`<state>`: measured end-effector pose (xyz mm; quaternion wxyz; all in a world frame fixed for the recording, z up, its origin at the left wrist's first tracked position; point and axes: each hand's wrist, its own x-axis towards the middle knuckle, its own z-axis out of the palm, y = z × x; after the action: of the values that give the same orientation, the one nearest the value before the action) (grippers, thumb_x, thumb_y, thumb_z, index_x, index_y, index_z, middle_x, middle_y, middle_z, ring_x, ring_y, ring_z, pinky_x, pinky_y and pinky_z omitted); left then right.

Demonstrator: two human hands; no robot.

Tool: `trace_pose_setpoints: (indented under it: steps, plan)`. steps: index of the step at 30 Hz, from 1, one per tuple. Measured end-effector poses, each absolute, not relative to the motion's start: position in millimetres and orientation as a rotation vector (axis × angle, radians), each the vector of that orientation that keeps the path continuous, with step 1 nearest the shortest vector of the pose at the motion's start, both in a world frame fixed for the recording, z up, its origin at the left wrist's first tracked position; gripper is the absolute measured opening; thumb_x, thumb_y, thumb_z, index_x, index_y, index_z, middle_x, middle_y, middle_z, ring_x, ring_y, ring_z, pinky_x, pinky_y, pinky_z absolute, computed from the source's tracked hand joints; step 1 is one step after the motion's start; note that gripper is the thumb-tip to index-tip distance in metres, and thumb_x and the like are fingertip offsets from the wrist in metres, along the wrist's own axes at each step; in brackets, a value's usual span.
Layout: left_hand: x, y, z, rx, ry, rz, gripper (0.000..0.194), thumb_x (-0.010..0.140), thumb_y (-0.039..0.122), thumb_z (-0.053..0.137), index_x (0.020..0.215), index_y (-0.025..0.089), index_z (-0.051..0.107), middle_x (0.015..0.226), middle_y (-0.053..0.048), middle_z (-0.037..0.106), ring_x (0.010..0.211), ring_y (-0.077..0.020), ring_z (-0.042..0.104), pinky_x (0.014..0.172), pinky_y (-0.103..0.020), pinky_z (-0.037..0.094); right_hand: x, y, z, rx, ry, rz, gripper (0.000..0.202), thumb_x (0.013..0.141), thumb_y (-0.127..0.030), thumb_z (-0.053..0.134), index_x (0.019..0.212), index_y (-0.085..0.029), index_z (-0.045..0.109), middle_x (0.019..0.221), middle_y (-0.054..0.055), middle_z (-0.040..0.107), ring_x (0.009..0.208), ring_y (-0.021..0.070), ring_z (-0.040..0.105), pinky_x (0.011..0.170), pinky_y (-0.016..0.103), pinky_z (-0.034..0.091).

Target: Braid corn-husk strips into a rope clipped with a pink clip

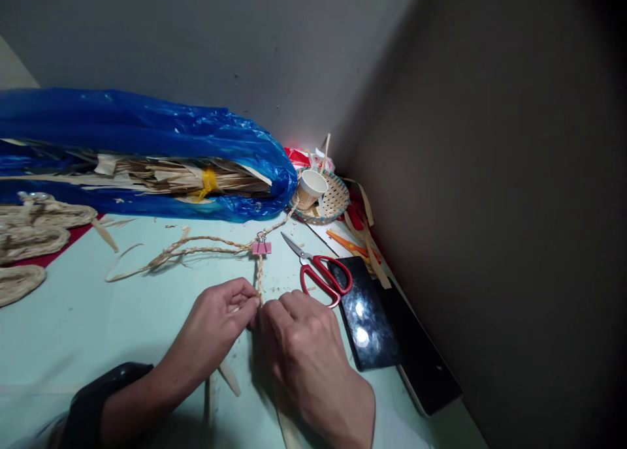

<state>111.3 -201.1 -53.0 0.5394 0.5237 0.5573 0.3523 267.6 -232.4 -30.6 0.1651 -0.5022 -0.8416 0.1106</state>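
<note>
Two hands, both low over the desk [147, 344], close together. Left hand [220, 318]: narrow, thumb and index pinched on the lower end of the braided cord [260, 276], other fingers curled under. Right hand [304, 351]: fingers bent in, knuckles up, just beside the same end; tips hidden, so cannot tell what it grips. One pale strip [289, 429] comes out below the right hand, one short strip [229, 378] lies below the left

Counts: 1 braided cord, running straight ahead from between the hands up to 1 pink binder clip [262, 248]. Loose cord lengths [196, 243] trail left from the clip, beyond the left hand. 1 pair of red-handled scissors [321, 269], blades open a bit, ahead and right of the right hand; 1 orange-handled tool [347, 242] beyond it. 2 dark flat devices right of the right hand: a nearer one [365, 328] and a farther one [424, 361], partly overlapped. 1 woven basket [337, 201] far ahead of the right hand, 1 paper cup [312, 189] tilted in it. 1 blue plastic bag [166, 123] far ahead of the left hand, 1 straw bundle [181, 177] inside, 1 yellow tie [209, 181] around that. 3 woven pieces [34, 243] well off to the left hand's left
</note>
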Motion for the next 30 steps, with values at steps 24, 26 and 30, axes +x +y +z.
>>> trace_pose_setpoints:
  steps: [24,26,30]
  plan:
    - [102.5,-201.4,-49.7,1.095,1.282,0.796,0.019,0.075,0.041,0.073,0.077,0.022,0.074,0.067,0.002,0.071,0.071,-0.0182,0.063,0.070,-0.026,0.048,281.0,-211.9,-19.5,-1.367,-1.954,0.718,0.023,0.100,-0.026,0.054,0.114,-0.016,0.068,0.106,0.008,0.073,0.097,0.0202,0.063,0.091,0.033,0.045]
    - [102.5,-201.3,-49.5,1.104,1.289,0.812,0.017,0.076,0.039,0.073,0.078,0.022,0.075,0.065,0.003,0.070,0.074,-0.0193,0.064,0.072,-0.026,0.049,278.6,-209.0,-21.5,-1.349,-1.966,0.945,0.021,0.100,-0.028,0.054,0.113,-0.017,0.068,0.100,0.006,0.073,0.088,0.0175,0.065,0.080,0.028,0.046]
    - [102.6,-200.7,-49.9,1.177,1.300,0.837,0.017,0.074,0.039,0.072,0.075,0.022,0.075,0.074,0.000,0.076,0.083,-0.0231,0.068,0.078,-0.028,0.051,267.8,-211.7,-30.2,-1.240,-1.950,1.185,0.021,0.103,-0.019,0.045,0.104,-0.017,0.066,0.079,0.001,0.069,0.074,0.0139,0.063,0.070,0.022,0.043]
